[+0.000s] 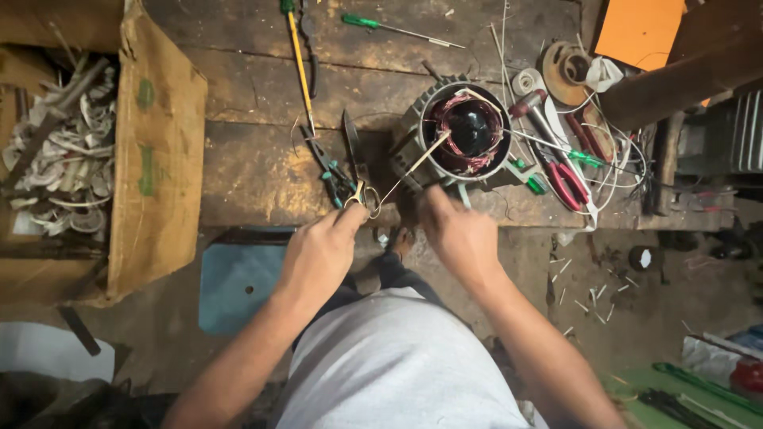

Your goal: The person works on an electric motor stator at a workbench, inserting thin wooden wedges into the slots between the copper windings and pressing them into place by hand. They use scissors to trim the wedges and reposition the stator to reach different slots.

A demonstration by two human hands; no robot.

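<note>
A person in a pale grey shirt leans over a scarred wooden workbench (254, 167), both bare hands at its near edge. The left hand (318, 254) is curled nearly closed, its fingertips (354, 213) pinched around a small metal ring (371, 200) at the end of a thin, pale rod (413, 163) that slants up and away from those fingers into the round grey motor housing with reddish copper windings (469, 127). The right hand (457, 230) is bent into a loose fist just below that housing, its fingers (433, 199) close beside the rod's lower stretch; whether they grip anything cannot be told from here. Just beyond the left fingertips lie teal-handled pliers (330, 171) and a dark pair of scissors (352, 147), with a yellow-shafted, green-handled screwdriver (299, 59) farther up the bench. To the outside of the right fingers sit red-handled cutters (566, 181) among loose white wires. Well off past the left hand stands an open cardboard box of pale scrap strips (159, 159).
</note>
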